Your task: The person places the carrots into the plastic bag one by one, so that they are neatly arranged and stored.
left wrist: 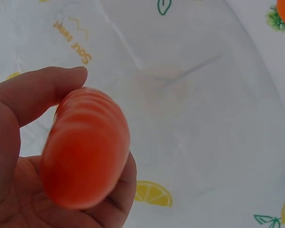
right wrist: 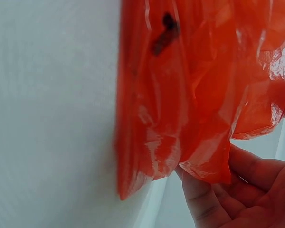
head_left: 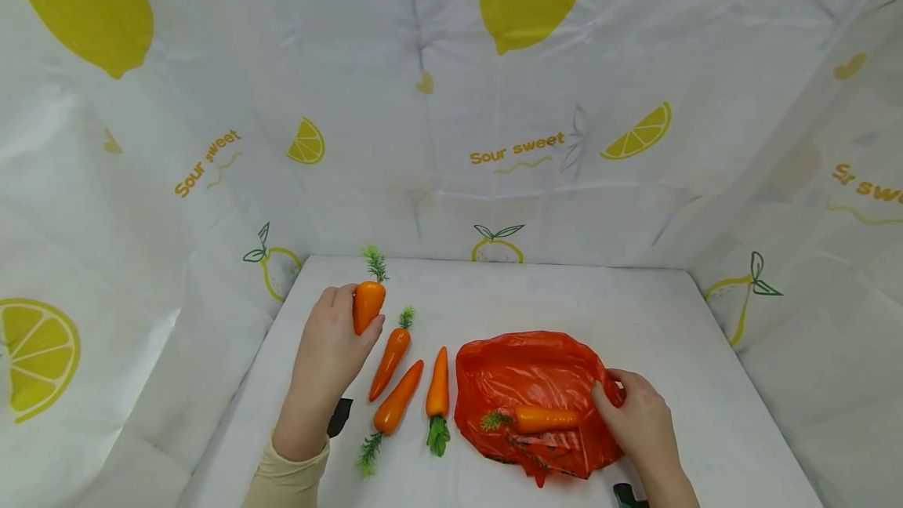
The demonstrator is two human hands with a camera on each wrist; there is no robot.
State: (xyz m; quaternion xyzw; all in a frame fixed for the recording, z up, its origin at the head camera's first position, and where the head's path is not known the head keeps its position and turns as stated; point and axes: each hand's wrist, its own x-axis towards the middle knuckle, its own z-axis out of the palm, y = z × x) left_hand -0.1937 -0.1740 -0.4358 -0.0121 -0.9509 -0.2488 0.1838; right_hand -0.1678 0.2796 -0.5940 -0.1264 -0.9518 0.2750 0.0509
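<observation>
My left hand [head_left: 339, 335] holds a carrot [head_left: 368, 304] at the left of the table, its feathery green top pointing away from me. In the left wrist view the thumb and fingers curl round that carrot [left wrist: 85, 152], its blunt orange end toward the camera. At the right, my right hand [head_left: 638, 414] pinches the edge of a red plastic bag [head_left: 522, 371]. The right wrist view shows fingers [right wrist: 204, 199] at the hanging edge of the bag [right wrist: 180, 104]. Another carrot [head_left: 546, 419] lies on the bag, its green top to the left.
Between my hands lie three more carrots: one [head_left: 390, 364] with its top away from me, one [head_left: 398, 398] slanted, and one [head_left: 438, 386] beside the bag. The white table [head_left: 564, 296] ends at a lemon-print cloth wall [head_left: 395, 194] behind and at both sides.
</observation>
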